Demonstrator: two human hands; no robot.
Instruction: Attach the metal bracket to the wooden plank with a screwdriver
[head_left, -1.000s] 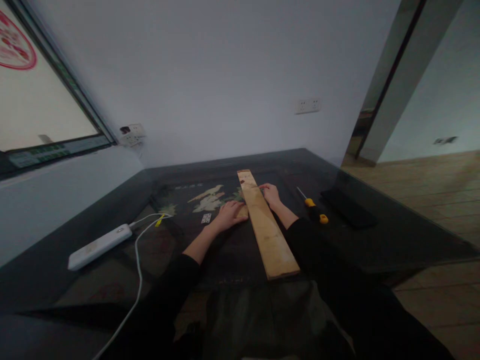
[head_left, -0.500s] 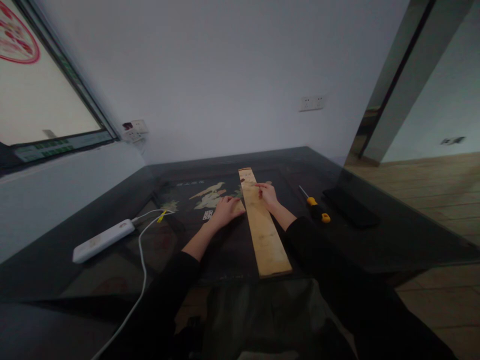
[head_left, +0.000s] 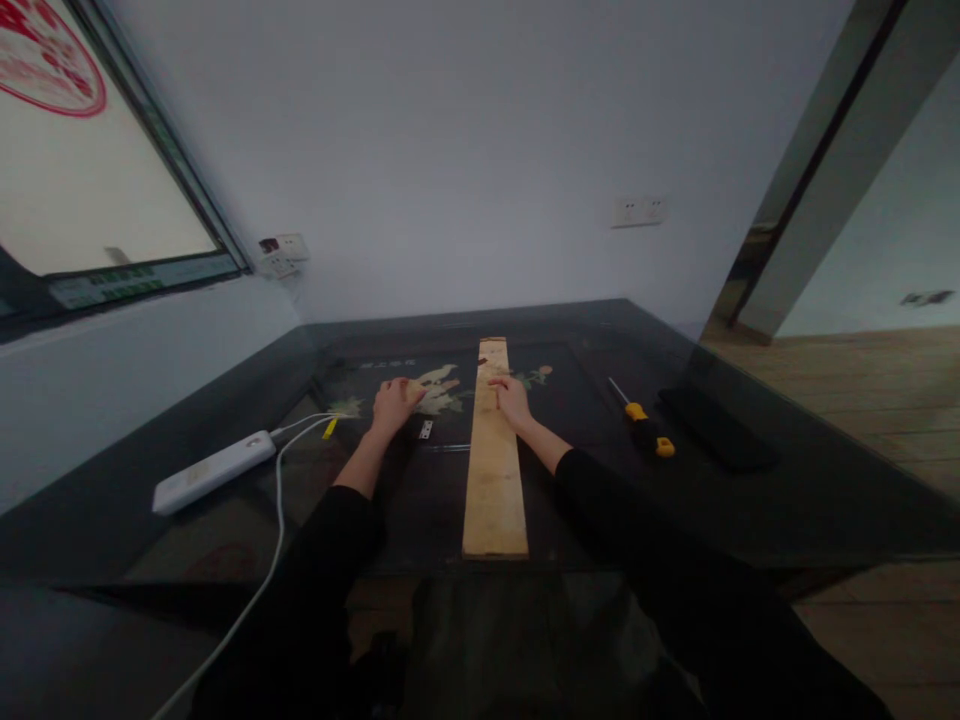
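A long pale wooden plank (head_left: pixel 493 470) lies on the dark glass-topped table (head_left: pixel 750 500), running straight away from me. My right hand (head_left: pixel 513 400) lies on its far part, fingers curled over the plank's left edge. My left hand (head_left: pixel 392 404) is on the table left of the plank, over the painted flower pattern, fingers curled around a small tan wooden piece (head_left: pixel 413 386). A small metal hinge (head_left: pixel 426 429) lies between the left hand and the plank.
A screwdriver with a yellow and black handle (head_left: pixel 643 425) lies right of the plank, with a flat black object (head_left: pixel 716 428) beyond it. At the left are a white power bank (head_left: pixel 214 470) and its white cable (head_left: pixel 279 520). The wall stands close behind the table.
My left hand has moved left, away from the plank, taking the small tan piece along. The plank has turned from a slant to straight, with my right hand still on it.
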